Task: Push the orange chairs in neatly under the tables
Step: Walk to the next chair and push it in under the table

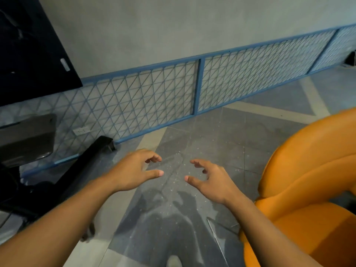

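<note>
Both hands reach forward over the grey speckled floor, palms down and close together, with neither touching anything. The left hand has its fingers loosely curled and its thumb stretched towards the right, and it holds nothing. The right hand mirrors it, fingers relaxed and bent, thumb pointing left, also holding nothing. The orange chair fills the lower right corner, its rounded padded back curving above the seat; it stands just to the right of the right forearm, and neither hand is on it. A blue wire-mesh panel runs low along the grey wall behind. At the upper left hangs a dark flat screen, with a grey shelf below it and a black stand leg slanting across the floor. A white wall socket sits behind the mesh near the shelf. The pale tip of a shoe shows at the bottom edge
</note>
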`<state>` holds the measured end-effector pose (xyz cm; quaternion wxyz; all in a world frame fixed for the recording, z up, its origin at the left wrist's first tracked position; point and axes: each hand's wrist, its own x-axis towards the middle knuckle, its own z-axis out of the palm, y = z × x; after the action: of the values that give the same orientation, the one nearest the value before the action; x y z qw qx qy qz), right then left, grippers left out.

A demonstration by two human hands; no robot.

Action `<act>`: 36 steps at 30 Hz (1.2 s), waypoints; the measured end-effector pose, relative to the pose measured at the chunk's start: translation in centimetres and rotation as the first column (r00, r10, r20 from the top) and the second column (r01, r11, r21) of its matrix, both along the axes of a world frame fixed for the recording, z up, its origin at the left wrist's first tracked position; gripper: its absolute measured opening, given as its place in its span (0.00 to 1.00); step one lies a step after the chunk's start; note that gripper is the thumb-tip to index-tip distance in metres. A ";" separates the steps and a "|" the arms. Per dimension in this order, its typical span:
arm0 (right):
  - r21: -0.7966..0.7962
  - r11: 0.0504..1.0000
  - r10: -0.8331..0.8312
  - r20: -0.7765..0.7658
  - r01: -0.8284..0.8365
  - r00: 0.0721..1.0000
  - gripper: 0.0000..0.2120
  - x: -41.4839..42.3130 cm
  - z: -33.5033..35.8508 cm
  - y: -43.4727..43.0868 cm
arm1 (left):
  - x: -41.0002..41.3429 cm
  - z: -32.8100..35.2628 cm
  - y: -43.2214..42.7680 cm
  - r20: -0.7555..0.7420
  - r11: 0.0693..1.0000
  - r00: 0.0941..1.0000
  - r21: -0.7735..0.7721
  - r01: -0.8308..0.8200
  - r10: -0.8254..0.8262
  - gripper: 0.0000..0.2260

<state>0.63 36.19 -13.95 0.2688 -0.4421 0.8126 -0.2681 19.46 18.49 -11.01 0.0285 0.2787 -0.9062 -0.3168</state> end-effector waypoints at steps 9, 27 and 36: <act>0.032 0.988 -0.154 0.010 0.153 0.988 0.30 -4.7 -0.5 -5.7 | -8.6 -1.0 -9.2 0.010 0.993 0.993 0.031 0.117 -0.118 0.17; -0.152 0.664 -0.738 -0.288 0.732 0.610 0.22 -14.5 6.7 -13.1 | -27.2 1.4 -24.3 -0.094 0.809 0.809 0.055 0.586 -0.580 0.17; -0.204 0.411 -0.842 -0.458 0.888 0.285 0.22 -17.0 11.0 -6.8 | -36.0 3.4 -20.0 -0.139 0.621 0.616 0.007 0.784 -0.775 0.18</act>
<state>-16.38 29.39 -2.97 -0.1174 0.0291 0.9702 -0.2102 -16.55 -1.48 -7.64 -0.0658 -0.1613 -0.9225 -0.3445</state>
